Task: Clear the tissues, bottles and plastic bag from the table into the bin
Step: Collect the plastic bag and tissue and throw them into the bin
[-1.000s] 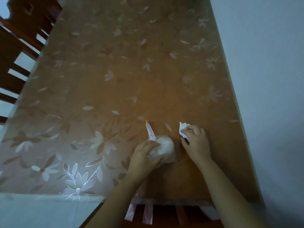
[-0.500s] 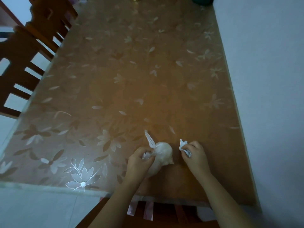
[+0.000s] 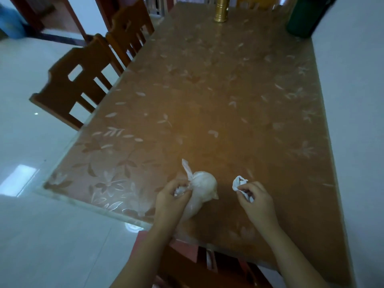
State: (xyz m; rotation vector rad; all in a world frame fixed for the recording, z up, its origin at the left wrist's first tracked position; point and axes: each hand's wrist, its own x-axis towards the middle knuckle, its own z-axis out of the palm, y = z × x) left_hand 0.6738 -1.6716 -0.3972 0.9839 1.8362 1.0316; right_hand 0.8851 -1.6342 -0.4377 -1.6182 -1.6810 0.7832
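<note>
1. Overall, the table carried a brown covering with a pale flower-and-leaf print under a glossy clear layer. Its right edge lay against a plain pale wall. A light, shiny tiled floor lay to the left.
2. The plastic bag, white, filled and knotted, lay on the table near the near edge, with one tie-end pointing up.
3. The left hand had its fingers curled and pinched the bag at the knotted neck. Whether the crumpled white material in those fingers was bag or tissue could not be told.
4. The right hand had its fingers curled around a crumpled white tissue, just above the table and apart from the bag.
5. Compared with half a second earlier:
   - The view had lifted, so the far end of the table and more of the chairs showed.
   - The gap between the right hand and the bag had widened.
   - The bag remained near the near edge.
   - One second earlier the left palm had covered the bag; now only the fingers held the neck.
6. Count:
   - Bag: one.
   - Tissue in the right hand: one.
   - Wooden chairs: three, with two at the left side and one at the near edge.
   - Gold object at the far end: one.
   - Dark green container at the far right corner: one.
</note>
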